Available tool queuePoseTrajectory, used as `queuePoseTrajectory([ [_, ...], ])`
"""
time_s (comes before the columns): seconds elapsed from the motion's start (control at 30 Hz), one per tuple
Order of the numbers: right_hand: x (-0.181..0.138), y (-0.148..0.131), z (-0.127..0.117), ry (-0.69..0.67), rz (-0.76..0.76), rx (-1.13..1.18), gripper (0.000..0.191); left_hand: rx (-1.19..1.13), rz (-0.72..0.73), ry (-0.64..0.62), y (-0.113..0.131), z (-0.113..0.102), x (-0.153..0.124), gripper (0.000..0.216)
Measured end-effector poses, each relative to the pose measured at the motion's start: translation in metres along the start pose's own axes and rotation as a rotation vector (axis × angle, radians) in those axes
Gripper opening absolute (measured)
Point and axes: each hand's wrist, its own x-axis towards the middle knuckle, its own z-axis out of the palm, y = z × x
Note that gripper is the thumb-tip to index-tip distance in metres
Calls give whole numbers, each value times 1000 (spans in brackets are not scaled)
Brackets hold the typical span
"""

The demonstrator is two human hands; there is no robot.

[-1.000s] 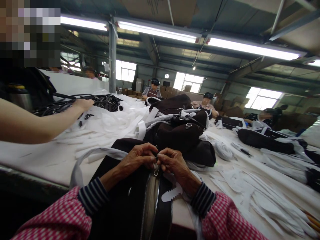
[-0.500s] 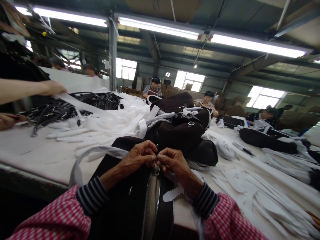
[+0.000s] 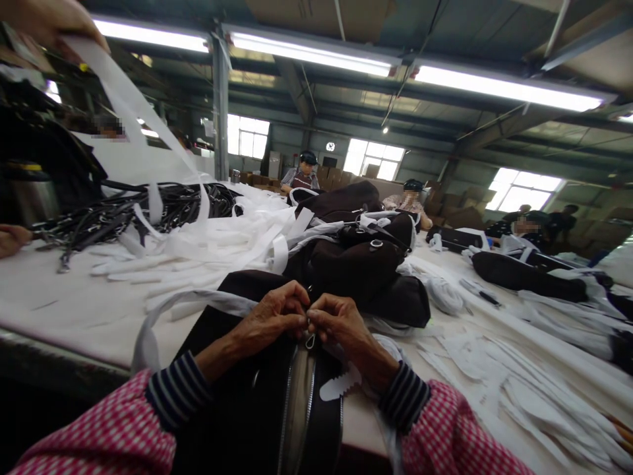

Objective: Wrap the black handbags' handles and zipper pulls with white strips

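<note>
A dark brown bag point(image 3: 257, 396) lies in front of me on the white table point(image 3: 74, 303), its zipper point(image 3: 310, 396) running toward me. My left hand point(image 3: 274, 313) and my right hand point(image 3: 339, 323) meet at the far end of the zipper, fingers pinched together around the small metal zipper pull point(image 3: 309, 338). A white paper strip point(image 3: 198, 302) loops over the bag's left side. A white notched paper tag point(image 3: 341, 384) lies under my right wrist.
More dark bags point(image 3: 366, 264) are piled just beyond my hands. White strips point(image 3: 222, 241) and black straps point(image 3: 148, 201) cover the table's left. A co-worker's hand point(image 3: 49, 20) at top left holds up a white strip. Other people sit at the far side.
My hands have stayed pinched on the zipper pull. The co-worker's hand on the left picked up a white strip and lifted it high toward the top left.
</note>
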Motion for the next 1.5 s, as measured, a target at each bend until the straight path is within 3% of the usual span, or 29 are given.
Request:
queuePoseTrajectory([
  [0.4, 0, 4, 12, 57, -10, -99, 20, -37, -37, 74, -3, 4, 1, 24],
  [0.7, 5, 1, 10, -8, 127, -5, 23, 277, 99, 174, -1, 10, -7, 11],
  [0.83, 3, -2, 7, -5, 173, -3, 23, 303, 99, 146, -3, 8, -4, 9],
  [1.03, 1, -8, 3, -11, 118, -37, 23, 250, 48, 120, 3, 2, 3, 16],
  [1.17, -20, -44, -19, -2, -11, -247, 19, 281, 30, 181, 6, -4, 0, 26],
  [1.27, -56, -67, -49, 36, -110, -490, 17, 350, 56, 267, 3, -8, -1, 28],
  [1.37, -99, -67, -71, 50, -124, -757, 16, 525, 58, 323, 0, -8, 2, 25],
  [1.5, -138, -46, -74, -94, -183, -1077, 24, 780, 21, 315, 10, -4, 2, 22],
])
